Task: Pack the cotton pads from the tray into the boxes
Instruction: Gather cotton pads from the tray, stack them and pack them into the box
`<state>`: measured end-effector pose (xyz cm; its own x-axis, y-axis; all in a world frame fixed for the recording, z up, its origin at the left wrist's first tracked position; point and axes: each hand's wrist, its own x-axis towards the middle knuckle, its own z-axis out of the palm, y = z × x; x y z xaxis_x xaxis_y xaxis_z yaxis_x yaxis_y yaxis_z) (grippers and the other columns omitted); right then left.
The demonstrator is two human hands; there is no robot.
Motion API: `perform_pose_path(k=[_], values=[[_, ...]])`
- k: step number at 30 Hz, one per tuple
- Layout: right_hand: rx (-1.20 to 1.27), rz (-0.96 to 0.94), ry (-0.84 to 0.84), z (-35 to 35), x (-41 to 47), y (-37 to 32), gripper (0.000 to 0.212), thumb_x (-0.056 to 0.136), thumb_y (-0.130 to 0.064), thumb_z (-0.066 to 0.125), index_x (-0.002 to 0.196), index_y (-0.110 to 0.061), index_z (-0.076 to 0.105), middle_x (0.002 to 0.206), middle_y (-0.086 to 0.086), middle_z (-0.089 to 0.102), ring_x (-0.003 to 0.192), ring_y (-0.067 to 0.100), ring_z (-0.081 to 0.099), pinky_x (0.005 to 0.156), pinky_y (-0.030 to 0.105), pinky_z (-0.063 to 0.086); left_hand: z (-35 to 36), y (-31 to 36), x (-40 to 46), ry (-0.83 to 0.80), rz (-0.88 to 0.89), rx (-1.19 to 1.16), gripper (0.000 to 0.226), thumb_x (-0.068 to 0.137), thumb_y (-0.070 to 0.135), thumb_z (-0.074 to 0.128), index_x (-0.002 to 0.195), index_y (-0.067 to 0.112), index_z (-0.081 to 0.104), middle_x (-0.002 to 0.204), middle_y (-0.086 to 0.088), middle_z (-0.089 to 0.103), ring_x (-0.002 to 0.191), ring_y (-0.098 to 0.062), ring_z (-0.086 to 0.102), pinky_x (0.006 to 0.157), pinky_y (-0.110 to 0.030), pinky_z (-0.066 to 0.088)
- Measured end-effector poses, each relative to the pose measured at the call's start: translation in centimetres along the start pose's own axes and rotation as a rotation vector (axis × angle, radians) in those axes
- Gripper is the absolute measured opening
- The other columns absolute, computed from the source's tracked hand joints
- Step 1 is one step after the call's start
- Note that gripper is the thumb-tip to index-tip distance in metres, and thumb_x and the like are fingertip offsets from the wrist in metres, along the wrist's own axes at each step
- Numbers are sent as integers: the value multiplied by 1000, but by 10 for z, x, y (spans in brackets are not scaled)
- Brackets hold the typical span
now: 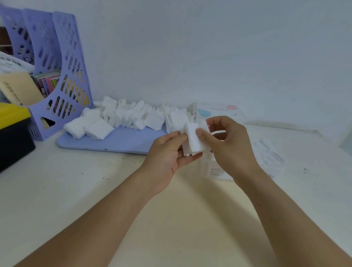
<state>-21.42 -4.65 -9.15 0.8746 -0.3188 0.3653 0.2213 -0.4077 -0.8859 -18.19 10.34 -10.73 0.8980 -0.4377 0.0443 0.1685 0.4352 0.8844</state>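
A small stack of cotton pads (pixel 194 141) sits between both hands, just in front of the lilac tray's (pixel 116 143) right end. The left hand (pixel 167 156) cradles it from below with curled fingers; the right hand (pixel 225 145) pinches its top edge. More loose pads (pixel 131 115) lie heaped on the tray.

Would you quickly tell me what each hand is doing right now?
Left hand: holding the stack of cotton pads.
Right hand: pinching the same stack.

Both forearms are bare up to the frame edge, with seemingly no sleeves, rings or watch.
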Motion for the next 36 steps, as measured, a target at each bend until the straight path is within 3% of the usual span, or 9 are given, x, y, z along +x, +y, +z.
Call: perform_pose_path(k=[2, 5, 8, 11, 14, 23, 27, 32, 36], values=[[-15, 55, -172, -6, 2, -1, 32, 93, -27, 72, 124, -22, 65, 112, -6, 70, 93, 17, 70, 72, 27, 58, 0, 1, 1, -7, -12, 10, 29, 105, 17, 46, 122, 6, 67, 115, -15, 74, 109, -26, 71, 89, -36, 60], [11, 43, -355, -15, 3, -4, 32, 91, -16, 74, 122, -22, 67, 112, -2, 72, 94, 23, 72, 77, 35, 60, -1, 1, 3, 19, -27, 69, 31, 106, 17, 44, 125, 4, 65, 114, -15, 75, 107, -27, 72, 91, -39, 59], [59, 3, -322, -18, 2, -6, 27, 88, -8, 76, 113, -19, 71, 108, 0, 73, 86, 19, 73, 71, 31, 60, -3, 0, 5, 30, -33, 77, 31, 107, 17, 44, 125, 5, 65, 115, -15, 74, 108, -26, 72, 91, -38, 59], [127, 19, -282, -21, 3, -6, 20, 89, -6, 75, 107, -13, 72, 101, 1, 74, 87, 21, 74, 78, 38, 62, -2, 0, 5, 35, -32, 54, 30, 108, 16, 43, 125, 4, 65, 116, -14, 74, 108, -25, 72, 87, -34, 61], [195, 75, -251, -26, 6, -5, 21, 88, -6, 75, 109, -10, 73, 92, 2, 72, 82, 20, 72, 81, 35, 61, -2, 0, 5, 35, -32, 56, 31, 108, 16, 42, 127, 4, 63, 117, -13, 74, 108, -23, 72, 86, -33, 61], [155, 52, -120, -26, 5, -6, 16, 85, -9, 79, 100, -7, 75, 101, 9, 76, 85, 28, 74, 77, 34, 63, -2, -1, 4, 94, -61, 27, 28, 108, 13, 43, 121, 2, 63, 115, -14, 74, 104, -24, 73, 83, -32, 62], [365, 160, -255, -31, 4, -12, 19, 90, -11, 72, 108, -5, 71, 99, 13, 73, 88, 21, 72, 80, 33, 61, -3, -1, 4, 116, -102, 70, 29, 107, 11, 43, 123, 0, 65, 111, -14, 75, 103, -25, 73, 81, -34, 62], [274, 192, -305, -23, 3, -7, 15, 88, -9, 74, 103, -6, 72, 97, 17, 73, 84, 23, 72, 84, 38, 61, 2, 3, 0, 66, -131, 134, 28, 103, 8, 44, 112, 6, 70, 101, -13, 78, 91, -23, 76, 75, -33, 63], [238, 217, -321, -25, 5, -3, 20, 88, -9, 75, 107, -4, 72, 109, 24, 71, 86, 24, 71, 88, 43, 59, 2, 5, -2, 45, -138, 145, 29, 103, 7, 43, 111, 7, 71, 99, -12, 78, 88, -21, 75, 72, -31, 62]])
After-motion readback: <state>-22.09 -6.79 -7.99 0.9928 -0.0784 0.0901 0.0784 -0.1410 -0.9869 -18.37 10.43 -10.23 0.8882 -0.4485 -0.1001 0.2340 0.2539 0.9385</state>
